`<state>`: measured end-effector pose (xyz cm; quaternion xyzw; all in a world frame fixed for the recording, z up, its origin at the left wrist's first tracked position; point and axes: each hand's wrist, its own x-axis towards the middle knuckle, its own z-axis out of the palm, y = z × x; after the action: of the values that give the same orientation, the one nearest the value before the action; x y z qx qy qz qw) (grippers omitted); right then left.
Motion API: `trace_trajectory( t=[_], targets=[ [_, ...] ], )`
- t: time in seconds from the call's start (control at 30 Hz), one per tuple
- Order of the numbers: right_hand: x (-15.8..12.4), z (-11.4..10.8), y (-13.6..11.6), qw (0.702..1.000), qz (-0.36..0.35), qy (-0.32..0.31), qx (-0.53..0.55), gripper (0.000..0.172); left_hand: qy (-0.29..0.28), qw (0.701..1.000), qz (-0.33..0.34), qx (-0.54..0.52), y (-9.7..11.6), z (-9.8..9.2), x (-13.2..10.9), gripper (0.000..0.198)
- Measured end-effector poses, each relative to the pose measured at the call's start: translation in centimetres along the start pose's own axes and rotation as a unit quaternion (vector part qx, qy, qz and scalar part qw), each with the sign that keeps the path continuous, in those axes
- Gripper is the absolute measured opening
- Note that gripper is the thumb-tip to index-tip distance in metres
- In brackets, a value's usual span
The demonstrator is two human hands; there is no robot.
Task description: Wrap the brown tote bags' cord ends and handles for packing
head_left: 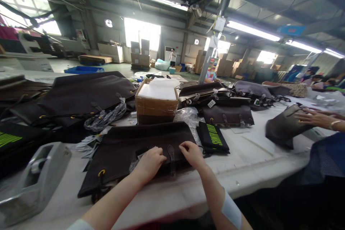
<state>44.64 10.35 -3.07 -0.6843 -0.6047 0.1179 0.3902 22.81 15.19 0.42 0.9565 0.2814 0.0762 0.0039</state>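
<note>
Over to the head view, and here's the bench: a dark brown bag [121, 147] lies flat on the white table [256, 161], right in front of the worker, its long axis running across the body from left to right. Both bare hands are on it or just over it. The left hand [150, 163] is curled over the middle of the front, knuckles up, fingers bent tightly inward — a bit of clear plastic [133, 165] shows just beside it, but whether the fingers have hold of anything, I can't tell from here. The right hand [192, 153] sits towards the bag's right end, thumb and forefinger drawn close together; whether they pinch the leather or only air, that's hidden too.

Now the telling bit: a narrow strap [171, 156] stands between the two hands, its length running front to back, square across the bag's long side. The left hand looks the nearer, its fingertips just beside the strap's left edge — the right hand waits a little farther off on the other side.

Just past the right hand lies a black pouch with green lettering [224, 143]; behind the bag, a cardboard box [156, 109]. Off to the right, a co-worker's hand [307, 116] rests against another bag [280, 126].
</note>
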Motion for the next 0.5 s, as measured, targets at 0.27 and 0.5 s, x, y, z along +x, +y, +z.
trace_trajectory(
  t=[0.27, 0.5],
  targets=[
    [-0.6, -0.8, -0.6, 0.996, -0.043, -0.071, -0.042, 0.013, 0.010, 1.000, -0.011, 0.012, 1.1, 0.0, 0.4, 0.024],
    [-0.4, -0.8, -0.3, 0.995, -0.049, -0.078, -0.034, 0.015, 0.005, 0.999, 0.052, -0.008, -1.0, -0.4, -1.2, 0.021]
  ],
)
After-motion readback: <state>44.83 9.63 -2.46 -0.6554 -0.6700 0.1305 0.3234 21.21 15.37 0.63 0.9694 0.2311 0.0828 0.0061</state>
